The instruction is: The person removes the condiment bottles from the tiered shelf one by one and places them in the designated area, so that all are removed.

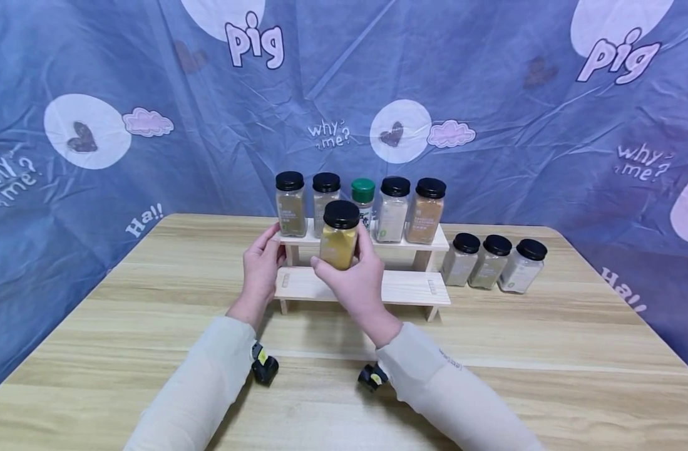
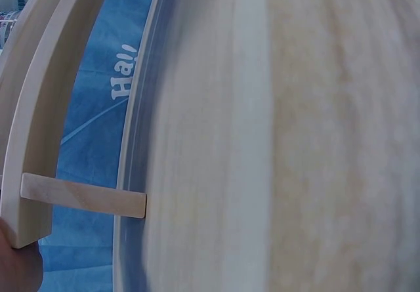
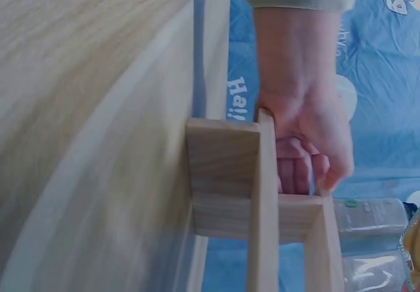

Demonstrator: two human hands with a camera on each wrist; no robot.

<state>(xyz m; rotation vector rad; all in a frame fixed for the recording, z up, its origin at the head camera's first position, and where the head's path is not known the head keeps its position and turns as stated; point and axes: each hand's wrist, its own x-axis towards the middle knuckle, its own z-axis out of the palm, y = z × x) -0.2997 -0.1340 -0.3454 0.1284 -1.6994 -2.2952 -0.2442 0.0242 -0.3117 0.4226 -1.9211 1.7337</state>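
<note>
My right hand (image 1: pixel 357 275) grips a spice jar (image 1: pixel 339 247) of yellow powder with a black lid, held upright in front of the two-tier wooden rack (image 1: pixel 360 287). At the rack's left end, my left hand (image 1: pixel 260 263) holds the upper tier; the right wrist view shows that hand (image 3: pixel 308 134) with its thumb at the upper board's end and curled fingers below. On the upper tier stand several jars, among them a brown-powder jar (image 1: pixel 290 210) at the left, a green-capped jar (image 1: pixel 363 191) partly hidden by the held one, and an orange-brown jar (image 1: pixel 426 216) at the right.
Right of the rack, a row of three black-lidded jars stands on the wooden table (image 1: pixel 546 351): a left one (image 1: pixel 461 263), a middle one (image 1: pixel 490 266) and a slightly tilted-looking right one (image 1: pixel 521 272). A blue printed cloth (image 1: pixel 344 75) hangs behind the table.
</note>
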